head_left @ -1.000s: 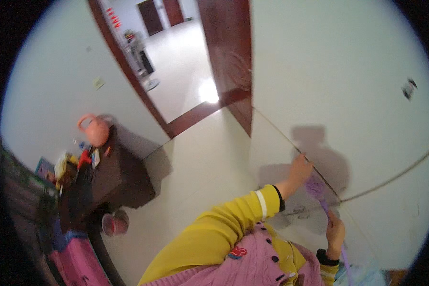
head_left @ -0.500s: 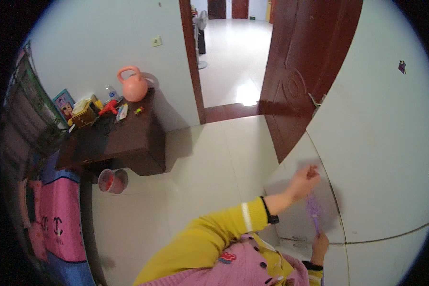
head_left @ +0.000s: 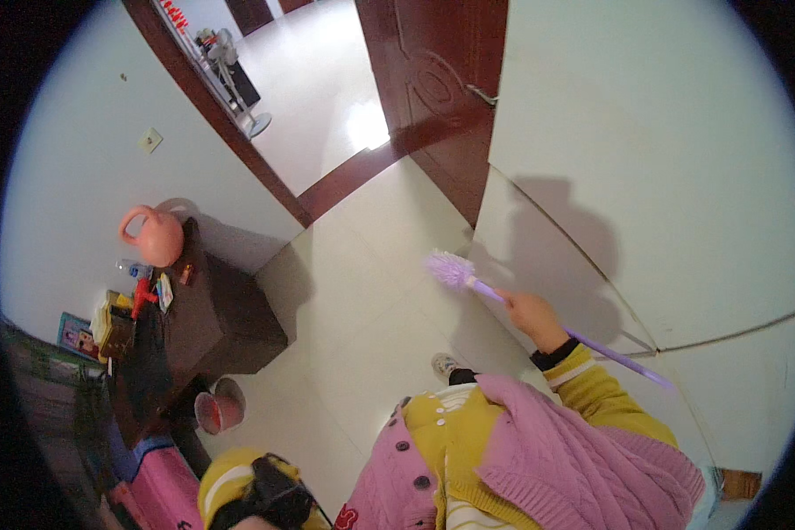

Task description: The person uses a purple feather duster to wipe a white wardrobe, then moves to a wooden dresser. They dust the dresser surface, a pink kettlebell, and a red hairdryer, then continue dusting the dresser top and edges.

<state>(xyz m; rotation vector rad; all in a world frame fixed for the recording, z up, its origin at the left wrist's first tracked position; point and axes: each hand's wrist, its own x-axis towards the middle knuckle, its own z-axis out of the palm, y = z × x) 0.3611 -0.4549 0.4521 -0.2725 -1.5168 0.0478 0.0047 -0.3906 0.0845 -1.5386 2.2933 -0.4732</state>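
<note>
My right hand [head_left: 534,320] is closed around the shaft of a light purple long-handled brush [head_left: 485,289]. Its fluffy, bristly head points to the left over the pale floor, while the rest of the handle runs back past my wrist to the lower right. At the bottom left, my left arm shows as a yellow sleeve with a black cuff. Only a sliver of my left hand [head_left: 253,524] appears at the lower edge, and its fingers are out of sight.
White cabinet doors [head_left: 645,159] stand at the right, beside an open brown door [head_left: 442,79]. On the left, a dark desk [head_left: 230,327] bears a pink kettlebell [head_left: 157,237] and several small things. A pinkish bin [head_left: 219,412] sits on the floor [head_left: 344,327] near it.
My left hand has left the brush's head and dropped to the lower left. My right hand has raised the brush and tipped its head leftward. The whole view has turned and shifted.
</note>
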